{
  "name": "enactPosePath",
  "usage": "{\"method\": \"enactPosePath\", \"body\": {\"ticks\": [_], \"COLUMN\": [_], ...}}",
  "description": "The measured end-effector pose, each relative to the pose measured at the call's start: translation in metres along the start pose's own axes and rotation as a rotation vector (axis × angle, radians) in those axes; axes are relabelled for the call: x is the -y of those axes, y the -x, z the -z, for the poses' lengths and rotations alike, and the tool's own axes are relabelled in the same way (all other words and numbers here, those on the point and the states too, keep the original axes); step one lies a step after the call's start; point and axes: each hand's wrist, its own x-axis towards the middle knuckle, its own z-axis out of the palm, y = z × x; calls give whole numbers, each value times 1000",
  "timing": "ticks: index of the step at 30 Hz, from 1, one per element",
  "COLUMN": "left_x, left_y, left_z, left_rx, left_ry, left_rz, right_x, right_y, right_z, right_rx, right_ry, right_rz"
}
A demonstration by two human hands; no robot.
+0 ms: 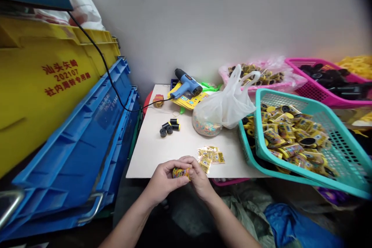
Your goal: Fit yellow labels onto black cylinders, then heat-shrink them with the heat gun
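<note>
My left hand [163,181] is closed around a small cylinder in a yellow printed wrapper [180,173], just over the table's front edge. The fingers of my right hand [200,180] are closed on the cylinder's right end, partly hiding it. Just beyond my right hand lies a loose pile of flat, yellow printed wrappers [213,156]. Several bare black cylinders with some yellow ends [171,126] are grouped further back on the white tabletop [145,155].
A blue heat gun [187,85] lies at the back, its black cord running left. A knotted plastic bag of colourful bits [207,120] stands mid-table. Teal baskets [261,124] of wrapped cylinders overhang the right side. Blue crates [81,143] line the left; pink baskets [314,85] stand behind.
</note>
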Motion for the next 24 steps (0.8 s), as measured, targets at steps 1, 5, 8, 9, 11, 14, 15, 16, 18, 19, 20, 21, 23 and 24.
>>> {"method": "enactPosePath", "body": {"ticks": [1,5,8,9,11,14,15,16,18,19,20,21,23,24], "left_x": [0,2,3,3,4,9,13,18,30,37,44,50,59,63], "left_y": [0,-2,-5,-6,-12,-30,-38,-48,-69,-79,-89,-98,-112,-117], "left_z": [-4,-22,-35,-38,-42,-37,-34,-30,-24,-24,-25,-28,-39,-44], "left_rx": [21,64,82,107,164,141,91,28,-72,-94,-93,-77,-39,-30], "left_ry": [9,189,317,323,307,185,85,-63,-411,-558,-665,-728,-765,-784], "left_rz": [1,41,111,122,98,-25,-55,-83,-141,-173,-206,-235,-266,-276], "right_x": [3,15,28,35,61,121,143,163,190,195,194,187,158,140], "right_y": [3,12,17,19,23,31,33,34,33,31,28,25,18,15], "right_z": [3,16,25,30,44,83,98,111,131,134,134,130,117,111], "right_rx": [-3,-41,-58,-60,-84,-328,-556,-776,-1049,-1078,-1040,-949,-690,-566], "right_ry": [25,196,353,404,578,1082,1227,1406,1651,1661,1620,1535,1297,1192], "right_rz": [23,157,245,270,382,771,907,954,767,735,721,726,643,514]}}
